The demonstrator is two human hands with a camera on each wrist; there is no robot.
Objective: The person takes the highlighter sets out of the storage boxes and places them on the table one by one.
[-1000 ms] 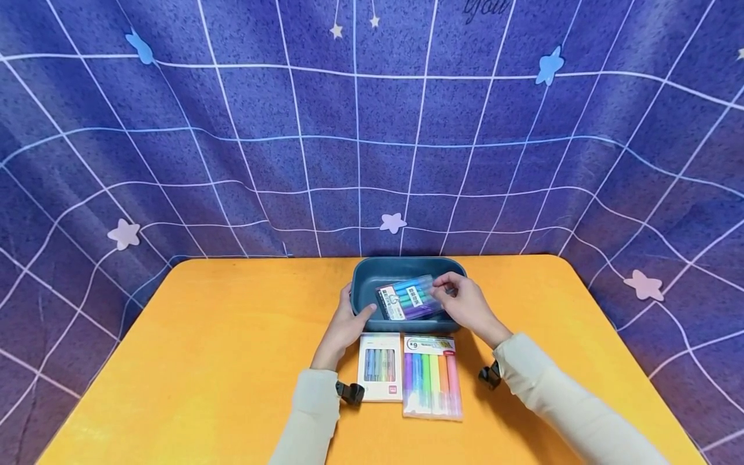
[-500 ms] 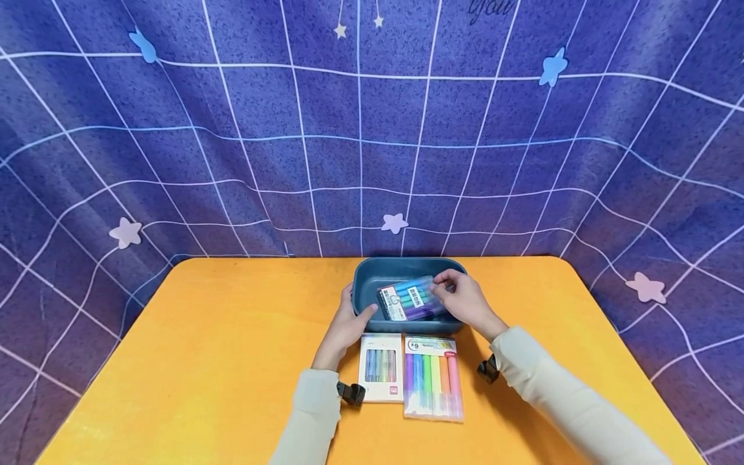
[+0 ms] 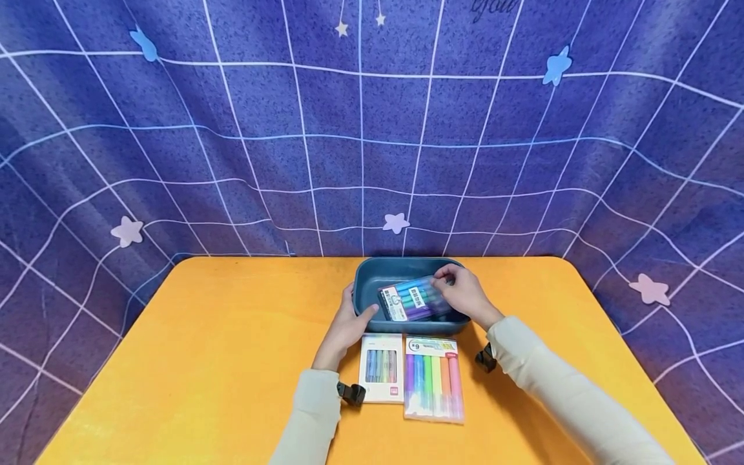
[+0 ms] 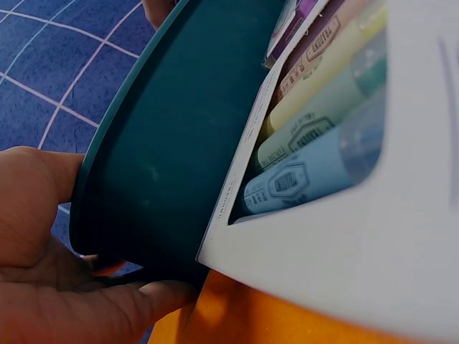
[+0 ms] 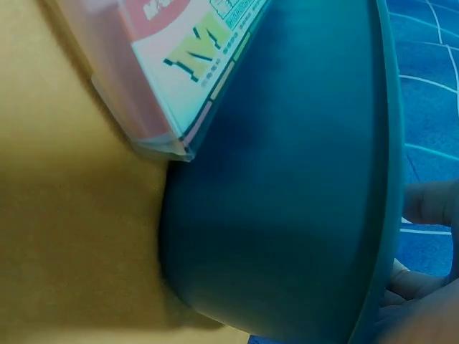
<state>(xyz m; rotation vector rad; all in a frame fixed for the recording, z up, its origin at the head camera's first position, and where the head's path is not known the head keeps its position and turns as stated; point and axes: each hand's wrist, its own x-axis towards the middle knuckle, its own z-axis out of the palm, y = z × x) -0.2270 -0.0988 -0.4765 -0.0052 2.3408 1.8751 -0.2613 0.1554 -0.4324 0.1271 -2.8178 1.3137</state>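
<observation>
My left hand (image 3: 344, 326) grips the left end of a dark teal plastic bin (image 3: 365, 271), also filling much of the left wrist view. Inside the bin, a clear pack of blue, green and purple pens (image 3: 409, 300) lies at a slant, its label end toward the left. My right hand (image 3: 465, 294) reaches over the bin's right side and pinches the pack's right end, which looks blurred. In front of the bin lie a white windowed box of pastel markers (image 3: 380, 394) and a clear pack of rainbow-coloured markers (image 3: 433, 381).
The yellow table (image 3: 244, 336) extends to both sides of the bin. Behind it hangs a blue curtain (image 3: 325, 155) with a grid and star pattern. A small black wrist camera (image 3: 351, 392) sits below the left hand, beside the white box.
My right hand has shifted slightly back at the pack's right end. My left hand stays on the bin, and the two packages in front stay in place.
</observation>
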